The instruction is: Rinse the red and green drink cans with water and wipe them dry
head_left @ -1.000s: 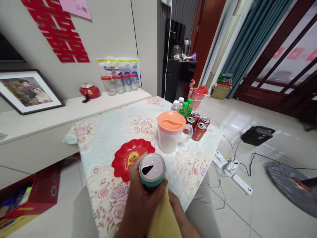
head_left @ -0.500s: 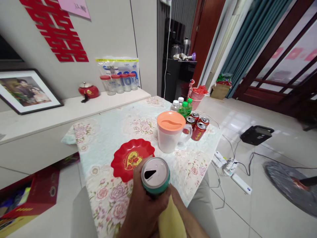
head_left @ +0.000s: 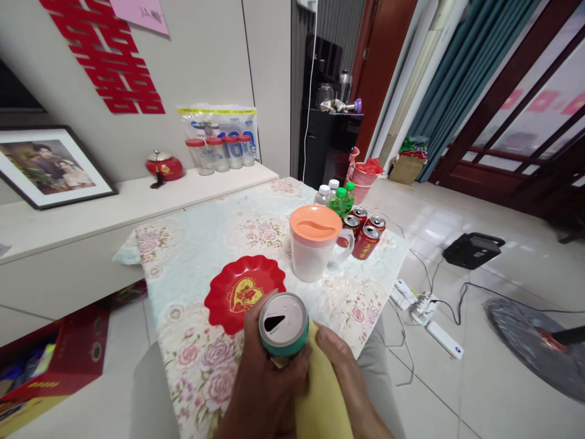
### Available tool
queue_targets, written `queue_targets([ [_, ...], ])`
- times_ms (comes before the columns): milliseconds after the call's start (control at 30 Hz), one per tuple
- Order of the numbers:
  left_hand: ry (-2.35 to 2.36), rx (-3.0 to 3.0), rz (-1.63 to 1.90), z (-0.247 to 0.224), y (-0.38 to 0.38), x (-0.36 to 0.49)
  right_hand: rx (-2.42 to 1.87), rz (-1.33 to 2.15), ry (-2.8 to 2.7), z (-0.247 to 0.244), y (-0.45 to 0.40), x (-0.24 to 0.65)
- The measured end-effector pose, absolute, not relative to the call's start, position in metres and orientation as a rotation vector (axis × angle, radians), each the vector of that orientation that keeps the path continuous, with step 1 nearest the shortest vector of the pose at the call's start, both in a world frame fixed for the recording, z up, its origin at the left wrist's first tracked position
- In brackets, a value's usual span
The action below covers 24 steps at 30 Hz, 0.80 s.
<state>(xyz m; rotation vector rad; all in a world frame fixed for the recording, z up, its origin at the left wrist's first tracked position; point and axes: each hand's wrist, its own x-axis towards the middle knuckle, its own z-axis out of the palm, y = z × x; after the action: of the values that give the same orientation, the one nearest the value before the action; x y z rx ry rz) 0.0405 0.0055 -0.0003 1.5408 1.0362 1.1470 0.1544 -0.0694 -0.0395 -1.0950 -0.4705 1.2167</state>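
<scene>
My left hand (head_left: 265, 378) is wrapped round an opened green can (head_left: 284, 326), which stands upright with its top facing me. A yellow cloth (head_left: 322, 390) hangs against the can's right side, and my right hand (head_left: 345, 372) grips it there. Just beyond the can lies a red scalloped plate (head_left: 242, 292) with a gold heart print. Behind it to the right stands a clear jug (head_left: 311, 259) with an orange lid.
Several opened red cans (head_left: 365, 242) and bottles with green or white caps (head_left: 340, 200) stand at the back right of the flowered tablecloth (head_left: 214, 222). Lidded glass jars (head_left: 219, 155) line the white shelf. Power strips (head_left: 443, 338) lie on the floor.
My right hand has come up beside the can with the cloth, its thumb and fingers now showing. The can has shifted very slightly left.
</scene>
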Motion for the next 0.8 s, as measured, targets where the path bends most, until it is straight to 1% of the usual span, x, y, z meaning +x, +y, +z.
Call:
queue_targets([
  [67, 1.031, 1.526, 1.156, -0.001, 0.003, 0.043, -1.143, 1.130, -0.494, -0.038, -0.068, 0.160],
  [167, 1.002, 1.530, 1.191, -0.001, 0.001, 0.046, -1.351, 0.718, -0.752, -0.031, -0.065, 0.168],
  [233, 0.971, 1.548, 1.211, -0.001, 0.001, 0.048, -1.399, 0.501, -0.951, -0.022, -0.063, 0.174],
  [400, 0.936, 1.647, 1.218, -0.003, 0.004, 0.050, -1.393, 0.268, -1.158, 0.009, -0.061, 0.182],
  [533, 0.906, 1.636, 1.199, -0.014, 0.003, 0.050, -1.328, 0.080, -1.283, 0.027, -0.059, 0.189],
  [600, 0.843, 1.616, 1.177, -0.020, 0.000, 0.050, -1.267, 0.092, -1.331, 0.030, -0.054, 0.194],
  [800, 0.817, 1.684, 1.117, -0.023, -0.001, 0.048, -1.267, 0.583, -1.162, 0.008, -0.020, 0.205],
])
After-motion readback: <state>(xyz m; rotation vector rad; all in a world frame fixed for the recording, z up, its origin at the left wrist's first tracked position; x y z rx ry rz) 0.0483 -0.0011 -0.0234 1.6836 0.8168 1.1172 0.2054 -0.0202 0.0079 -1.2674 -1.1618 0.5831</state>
